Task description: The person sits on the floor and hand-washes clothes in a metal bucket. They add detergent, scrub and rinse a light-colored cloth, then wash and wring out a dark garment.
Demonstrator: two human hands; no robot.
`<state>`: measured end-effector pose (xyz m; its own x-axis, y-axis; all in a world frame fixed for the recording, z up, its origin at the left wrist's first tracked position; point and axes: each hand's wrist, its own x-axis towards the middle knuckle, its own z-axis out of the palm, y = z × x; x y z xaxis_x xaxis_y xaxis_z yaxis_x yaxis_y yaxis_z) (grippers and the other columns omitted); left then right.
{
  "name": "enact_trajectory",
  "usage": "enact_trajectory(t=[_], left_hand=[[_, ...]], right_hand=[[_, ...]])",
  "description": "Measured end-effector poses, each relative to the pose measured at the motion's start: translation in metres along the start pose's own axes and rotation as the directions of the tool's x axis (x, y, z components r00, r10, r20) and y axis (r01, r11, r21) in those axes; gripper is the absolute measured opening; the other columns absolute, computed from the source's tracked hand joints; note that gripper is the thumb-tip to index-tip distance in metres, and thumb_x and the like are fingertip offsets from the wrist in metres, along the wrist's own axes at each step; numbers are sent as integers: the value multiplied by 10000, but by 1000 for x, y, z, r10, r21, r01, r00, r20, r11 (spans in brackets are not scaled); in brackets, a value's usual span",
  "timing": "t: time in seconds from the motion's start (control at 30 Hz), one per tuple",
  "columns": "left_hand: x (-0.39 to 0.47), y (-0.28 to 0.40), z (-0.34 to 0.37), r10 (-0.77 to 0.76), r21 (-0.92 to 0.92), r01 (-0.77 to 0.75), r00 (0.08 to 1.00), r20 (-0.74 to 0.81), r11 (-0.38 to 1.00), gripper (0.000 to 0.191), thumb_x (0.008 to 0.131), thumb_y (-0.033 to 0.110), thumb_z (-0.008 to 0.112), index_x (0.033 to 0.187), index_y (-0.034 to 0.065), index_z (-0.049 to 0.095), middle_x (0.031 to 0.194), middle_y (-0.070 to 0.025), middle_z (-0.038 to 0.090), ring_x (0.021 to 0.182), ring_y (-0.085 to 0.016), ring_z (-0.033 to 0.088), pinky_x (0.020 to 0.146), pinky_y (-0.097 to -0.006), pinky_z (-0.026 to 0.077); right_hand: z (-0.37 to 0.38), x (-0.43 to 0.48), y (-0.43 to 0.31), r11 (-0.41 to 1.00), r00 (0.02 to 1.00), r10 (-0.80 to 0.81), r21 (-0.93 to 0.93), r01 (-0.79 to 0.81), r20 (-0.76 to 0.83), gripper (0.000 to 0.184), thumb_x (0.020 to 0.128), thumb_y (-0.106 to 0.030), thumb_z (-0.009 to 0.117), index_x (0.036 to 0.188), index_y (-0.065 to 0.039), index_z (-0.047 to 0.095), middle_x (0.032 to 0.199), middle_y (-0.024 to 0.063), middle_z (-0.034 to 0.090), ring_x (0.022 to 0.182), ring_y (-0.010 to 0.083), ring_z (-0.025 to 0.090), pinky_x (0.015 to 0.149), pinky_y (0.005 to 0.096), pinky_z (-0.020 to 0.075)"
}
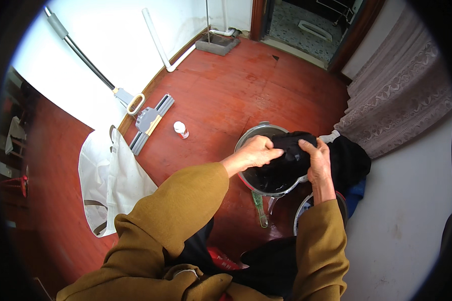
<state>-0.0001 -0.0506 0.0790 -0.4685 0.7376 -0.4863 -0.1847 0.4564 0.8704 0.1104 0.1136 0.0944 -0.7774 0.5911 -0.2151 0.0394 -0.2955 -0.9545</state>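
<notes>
A wet black cloth (292, 150) is stretched between my two hands above a round metal basin (248, 134). My left hand (257, 151) pinches its left part, thumb pointing right. Gripping the upper right edge is my right hand (317, 160), its thumb on top. Dark water shows in the basin under the cloth. A green-edged brush (260, 210) lies on the floor just below the basin. Another round basin (298, 216) stands at the lower right, partly hidden by my right forearm. More black fabric (348, 161) is heaped to the right of my right hand.
A white bottle (180, 129) stands on the red floor, left of the basin. A sponge mop (148, 120) leans on the wall, with a white bag (113, 184) below it. A dustpan (217, 44) sits near the doorway; a lace curtain (399, 82) hangs at right.
</notes>
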Motion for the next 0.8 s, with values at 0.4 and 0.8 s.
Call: enact_trajectory(t=[0.4, 0.8], left_hand=[[-7, -12, 36, 283, 207, -259, 955, -93, 943, 911, 571, 305, 848, 1303, -34, 426, 1213, -235, 570, 1169, -339, 538, 986, -395, 431], [-5, -3, 50, 532, 298, -441, 721, -445, 847, 719, 673, 38, 626, 1337, 12, 354, 945, -279, 631, 949, -435, 605, 815, -463, 493]], right_hand=[[13, -8, 20, 813, 972, 93, 548, -198, 214, 269, 827, -45, 651, 1080, -10, 568, 1058, 109, 623, 1006, 245, 590, 944, 410, 465], [10, -10, 0, 623, 974, 102, 750, -221, 202, 416, 894, -209, 601, 1153, 90, 472, 1189, 235, 535, 1154, 356, 501, 1055, 483, 372]])
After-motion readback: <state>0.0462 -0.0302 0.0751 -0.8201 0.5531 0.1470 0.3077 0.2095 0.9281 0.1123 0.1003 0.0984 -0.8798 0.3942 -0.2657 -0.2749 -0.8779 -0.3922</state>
